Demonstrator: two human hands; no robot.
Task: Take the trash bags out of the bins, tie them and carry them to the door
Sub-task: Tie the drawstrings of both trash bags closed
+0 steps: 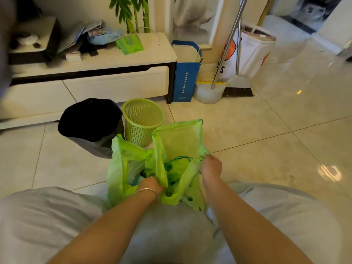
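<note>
Glossy cream floor tiles (257, 130) all round you, and you're crouched low with your knees at the bottom of the view. Nearest, your left hand (150, 185) is clamped on a fold of the green trash bag (177, 149) at its near rim, and your right hand (210, 166) pinches the bag's right edge, so both hands are gripping plastic with the mouth spread between them. Bag's sitting on the floor right in front of you, already out of its bin. It looks thin, floppy and light, probably slippery too, so I'd gather the two tall handle flaps high up and knot those rather than grab the belly. Just behind it stands the green basket bin (142, 119), bare, touching the black-lined bin (91, 121), whose bag is still in. Further back, a white TV cabinet (114, 84).
</note>
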